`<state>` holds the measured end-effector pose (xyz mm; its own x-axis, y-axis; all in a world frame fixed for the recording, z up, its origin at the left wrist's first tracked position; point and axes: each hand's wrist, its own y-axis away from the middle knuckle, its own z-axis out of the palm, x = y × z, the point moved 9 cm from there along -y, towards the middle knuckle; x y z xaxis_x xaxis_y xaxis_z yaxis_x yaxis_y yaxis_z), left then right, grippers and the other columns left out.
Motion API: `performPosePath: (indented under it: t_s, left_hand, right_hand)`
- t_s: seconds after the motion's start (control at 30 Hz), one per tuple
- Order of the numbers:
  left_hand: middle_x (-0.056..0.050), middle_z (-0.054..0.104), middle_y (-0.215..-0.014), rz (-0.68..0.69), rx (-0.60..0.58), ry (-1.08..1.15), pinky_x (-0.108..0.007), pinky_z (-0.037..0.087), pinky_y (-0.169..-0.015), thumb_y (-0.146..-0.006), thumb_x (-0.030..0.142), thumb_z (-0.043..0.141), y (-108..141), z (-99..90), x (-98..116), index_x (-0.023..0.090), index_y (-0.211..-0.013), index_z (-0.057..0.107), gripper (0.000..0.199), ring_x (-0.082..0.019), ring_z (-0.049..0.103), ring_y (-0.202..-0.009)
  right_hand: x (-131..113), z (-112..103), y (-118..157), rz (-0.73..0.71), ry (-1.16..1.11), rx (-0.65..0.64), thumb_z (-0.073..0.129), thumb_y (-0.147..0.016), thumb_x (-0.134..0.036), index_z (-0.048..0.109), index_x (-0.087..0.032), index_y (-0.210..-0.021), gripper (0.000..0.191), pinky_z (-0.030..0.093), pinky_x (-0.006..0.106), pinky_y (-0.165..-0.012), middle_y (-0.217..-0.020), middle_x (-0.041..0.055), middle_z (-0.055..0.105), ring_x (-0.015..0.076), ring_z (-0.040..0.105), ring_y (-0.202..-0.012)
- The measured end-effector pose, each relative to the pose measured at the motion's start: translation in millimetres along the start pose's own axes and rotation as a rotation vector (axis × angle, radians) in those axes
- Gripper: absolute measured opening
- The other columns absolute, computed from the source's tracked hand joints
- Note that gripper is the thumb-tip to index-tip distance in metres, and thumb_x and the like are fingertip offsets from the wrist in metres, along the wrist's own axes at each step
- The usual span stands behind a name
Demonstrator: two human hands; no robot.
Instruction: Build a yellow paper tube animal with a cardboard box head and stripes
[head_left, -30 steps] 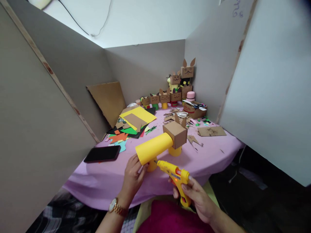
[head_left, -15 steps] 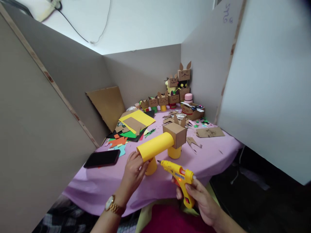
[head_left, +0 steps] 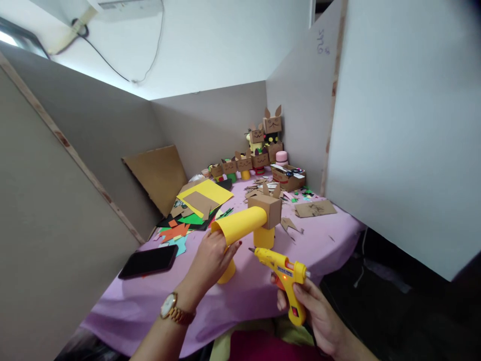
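Observation:
A yellow paper tube [head_left: 242,223] lies across two upright yellow paper legs, with a brown cardboard box head [head_left: 265,208] with pointed ears at its right end. My left hand [head_left: 216,253] is at the tube's open left end, some fingers inside it and others below, pinching the paper. The nearer leg [head_left: 227,273] is partly hidden behind that hand. In my right hand [head_left: 308,306] is a yellow glue gun [head_left: 283,273], its orange light lit. The gun's nozzle points left, just below the tube and apart from it.
A black phone [head_left: 148,261] lies at the left. Behind it are coloured paper sheets [head_left: 210,194] and leaning cardboard [head_left: 156,175]. Several cat-faced cardboard figures [head_left: 244,163] stand at the back. A small box with scissors [head_left: 288,176] and a flat cardboard piece [head_left: 315,208] are at the right.
The fingers of my left hand have moved further into the tube's open end. The camera view has shifted slightly. The glue gun remains in my right hand near the tube.

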<state>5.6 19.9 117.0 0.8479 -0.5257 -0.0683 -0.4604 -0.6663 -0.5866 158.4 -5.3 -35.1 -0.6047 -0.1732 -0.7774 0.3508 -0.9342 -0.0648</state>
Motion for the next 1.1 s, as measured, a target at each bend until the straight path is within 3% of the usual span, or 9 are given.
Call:
performPosePath:
  t_s: [0.1, 0.27, 0.47, 0.57, 0.7, 0.8, 0.93, 1.1]
  left_hand:
    - [-0.008, 0.07, -0.079, 0.01, -0.007, -0.088, -0.041, 0.042, -0.074, -0.093, 0.033, 0.043, -7.5, -1.5, 0.7, 0.018, -0.083, 0.066, 0.029, -0.026, 0.061, -0.082]
    - [-0.011, 0.07, -0.079, 0.052, -0.044, -0.161, -0.038, 0.045, -0.069, -0.093, 0.039, 0.041, -14.1, -7.7, 2.8, 0.016, -0.083, 0.068, 0.037, -0.026, 0.061, -0.08]
    - [-0.004, 0.058, -0.053, 0.131, -0.188, -0.116, -0.031, 0.04, -0.049, -0.091, 0.049, 0.042, -20.8, 2.6, 12.4, 0.019, -0.065, 0.064, 0.045, -0.019, 0.055, -0.05]
    - [-0.003, 0.057, -0.052, 0.116, -0.23, -0.069, -0.031, 0.039, -0.049, -0.091, 0.048, 0.042, -27.9, 9.7, 12.0, 0.021, -0.067, 0.062, 0.042, -0.019, 0.054, -0.048]
    - [-0.005, 0.063, -0.065, 0.023, -0.257, 0.0, -0.03, 0.04, -0.051, -0.092, 0.043, 0.04, -38.3, 17.3, 2.3, 0.019, -0.079, 0.061, 0.035, -0.02, 0.058, -0.055]
    - [-0.003, 0.062, -0.065, -0.064, -0.292, 0.065, -0.028, 0.038, -0.049, -0.093, 0.041, 0.038, -44.4, 20.4, -7.8, 0.02, -0.076, 0.059, 0.035, -0.017, 0.055, -0.052]
    - [0.001, 0.05, -0.051, -0.195, -0.329, 0.127, -0.028, 0.031, -0.044, -0.092, 0.045, 0.035, -54.9, 18.5, -24.1, 0.022, -0.055, 0.046, 0.045, -0.014, 0.045, -0.043]
    - [0.003, 0.048, -0.053, -0.379, -0.402, 0.178, -0.026, 0.036, -0.048, -0.091, 0.045, 0.04, -73.0, 21.9, -47.3, 0.02, -0.054, 0.046, 0.045, -0.012, 0.046, -0.047]
  right_hand:
    - [-4.7, -5.4, 0.7, -0.022, -0.023, 0.009, 0.069, -0.079, -0.044, 0.069, -0.019, -0.099, 0.032, 0.041, 0.03, -0.066, -0.095, 0.0086, 0.068, 0.0151, 0.055, -0.067]
    - [-5.7, -13.5, 1.3, -0.033, -0.035, 0.016, 0.066, -0.082, -0.042, 0.069, -0.019, -0.102, 0.031, 0.04, 0.029, -0.062, -0.095, 0.0084, 0.067, 0.0147, 0.055, -0.067]
    - [-5.7, -15.8, 1.2, -0.039, -0.054, 0.031, 0.068, -0.08, -0.043, 0.069, -0.017, -0.103, 0.034, 0.039, 0.027, -0.058, -0.086, 0.0079, 0.068, 0.0152, 0.055, -0.065]
    - [-7.2, -15.8, 0.5, -0.048, -0.071, 0.026, 0.068, -0.081, -0.042, 0.069, -0.018, -0.102, 0.032, 0.038, 0.026, -0.057, -0.09, 0.0081, 0.068, 0.014, 0.055, -0.064]
    - [-9.0, -18.0, 0.3, -0.058, -0.081, 0.016, 0.067, -0.082, -0.041, 0.069, -0.017, -0.103, 0.032, 0.037, 0.025, -0.057, -0.082, 0.0056, 0.067, 0.0129, 0.056, -0.064]
    - [-10.9, -19.8, 0.5, -0.062, -0.077, 0.019, 0.066, -0.083, -0.041, 0.07, -0.016, -0.101, 0.031, 0.038, 0.025, -0.059, -0.073, 0.0041, 0.065, 0.0135, 0.056, -0.065]
    - [-14.2, -20.6, -0.1, -0.076, -0.085, 0.019, 0.067, -0.082, -0.04, 0.07, -0.017, -0.098, 0.029, 0.04, 0.026, -0.061, -0.08, 0.0053, 0.067, 0.0136, 0.056, -0.065]
    - [-14.8, -22.2, -1.6, -0.073, -0.091, 0.019, 0.067, -0.082, -0.039, 0.07, -0.019, -0.099, 0.026, 0.039, 0.025, -0.058, -0.091, 0.0062, 0.066, 0.0126, 0.055, -0.065]
